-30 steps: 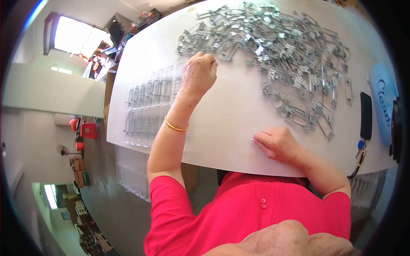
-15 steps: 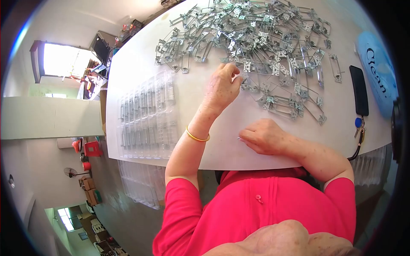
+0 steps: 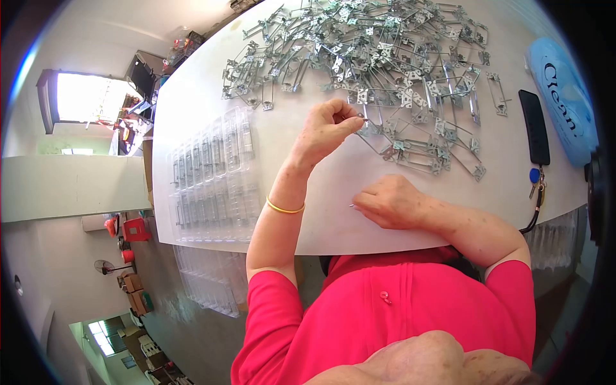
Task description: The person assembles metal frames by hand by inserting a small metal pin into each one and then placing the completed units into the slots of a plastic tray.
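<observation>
Head: two hands (image 3: 324,131), one metal pile (image 3: 385,48)

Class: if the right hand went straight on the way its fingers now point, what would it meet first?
Probably the left forearm, near the yellow bangle, unless that arm is raised clear; depth is uncertain.

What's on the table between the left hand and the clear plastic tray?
Just bare white tabletop; the head view shows nothing lying between the left hand and the clear plastic tray.
</observation>
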Motion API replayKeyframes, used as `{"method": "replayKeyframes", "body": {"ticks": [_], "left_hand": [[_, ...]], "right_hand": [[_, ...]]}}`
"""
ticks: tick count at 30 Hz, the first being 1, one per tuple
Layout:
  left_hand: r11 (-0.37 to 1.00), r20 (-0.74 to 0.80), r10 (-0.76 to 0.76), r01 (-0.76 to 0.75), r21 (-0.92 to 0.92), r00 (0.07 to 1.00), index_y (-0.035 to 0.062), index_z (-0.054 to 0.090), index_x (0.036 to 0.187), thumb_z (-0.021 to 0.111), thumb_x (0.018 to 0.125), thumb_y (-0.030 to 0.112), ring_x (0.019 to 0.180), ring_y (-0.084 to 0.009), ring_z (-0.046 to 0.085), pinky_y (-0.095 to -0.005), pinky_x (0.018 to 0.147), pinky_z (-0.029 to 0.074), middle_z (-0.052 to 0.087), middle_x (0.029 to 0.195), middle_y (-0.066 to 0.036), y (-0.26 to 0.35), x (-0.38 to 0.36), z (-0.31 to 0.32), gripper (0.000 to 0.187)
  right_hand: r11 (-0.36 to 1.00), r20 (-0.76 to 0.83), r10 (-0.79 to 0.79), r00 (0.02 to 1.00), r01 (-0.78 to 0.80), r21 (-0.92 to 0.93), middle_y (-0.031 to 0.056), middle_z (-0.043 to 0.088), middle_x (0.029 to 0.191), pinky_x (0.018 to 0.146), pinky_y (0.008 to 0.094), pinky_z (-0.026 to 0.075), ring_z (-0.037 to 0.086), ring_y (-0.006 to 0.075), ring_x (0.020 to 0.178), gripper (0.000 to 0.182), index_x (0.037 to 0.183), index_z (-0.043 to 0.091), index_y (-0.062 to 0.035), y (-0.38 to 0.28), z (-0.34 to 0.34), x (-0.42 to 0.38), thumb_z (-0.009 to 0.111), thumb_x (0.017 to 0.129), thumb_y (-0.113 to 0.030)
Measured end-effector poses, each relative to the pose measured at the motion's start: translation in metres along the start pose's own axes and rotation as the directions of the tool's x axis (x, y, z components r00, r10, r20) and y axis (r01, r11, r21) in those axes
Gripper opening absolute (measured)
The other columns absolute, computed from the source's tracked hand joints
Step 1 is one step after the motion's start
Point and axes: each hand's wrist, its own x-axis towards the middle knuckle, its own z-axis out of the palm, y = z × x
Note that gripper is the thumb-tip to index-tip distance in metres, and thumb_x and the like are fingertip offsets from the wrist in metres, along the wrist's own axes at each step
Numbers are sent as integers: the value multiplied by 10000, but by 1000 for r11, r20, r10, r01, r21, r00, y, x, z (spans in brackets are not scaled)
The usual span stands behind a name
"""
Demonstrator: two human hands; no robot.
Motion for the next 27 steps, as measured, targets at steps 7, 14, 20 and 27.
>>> {"method": "replayKeyframes", "body": {"ticks": [7, 14, 20, 27], "left_hand": [[944, -3, -25, 23, -331, 1000, 24, 683, 935, 766, 912, 187, 704, -83, 543, -241, 647, 446, 647, 827, -14, -22, -9, -3, 185], [771, 175, -53, 152, -619, 983, 16, 671, 967, 694, 969, 154, 702, -123, 585, -257, 666, 469, 654, 835, -39, -33, -16, -13, 140], [698, 88, -85, 122, -706, 993, 18, 674, 981, 661, 986, 126, 754, -140, 619, -281, 685, 500, 676, 870, -53, -63, -22, -14, 109], [715, 88, -59, 104, -692, 994, 25, 702, 983, 715, 930, 151, 835, -97, 587, -239, 723, 468, 673, 984, -34, -65, -38, -5, 137]], "right_hand": [[999, 23, 0, 1000, 1, -35, 73, 592, 680, 561, 412, 499, 627, 286, 611, 124, 772, 578, -79, 1, 2, -1, 674, 833, -128], [1000, 10, 1, 1000, -1, 30, 78, 575, 678, 570, 414, 513, 631, 288, 622, 131, 787, 561, -70, 0, -4, 5, 672, 841, -113], [991, -40, 26, 999, -21, 135, 69, 584, 699, 554, 375, 517, 631, 278, 631, 94, 867, 623, -65, -4, -14, 4, 712, 852, -88], [964, -388, 186, 903, -91, 249, 96, 592, 997, 574, 280, 502, 618, 175, 648, 222, 1025, 700, -50, -9, -32, 14, 738, 836, 61]]}}
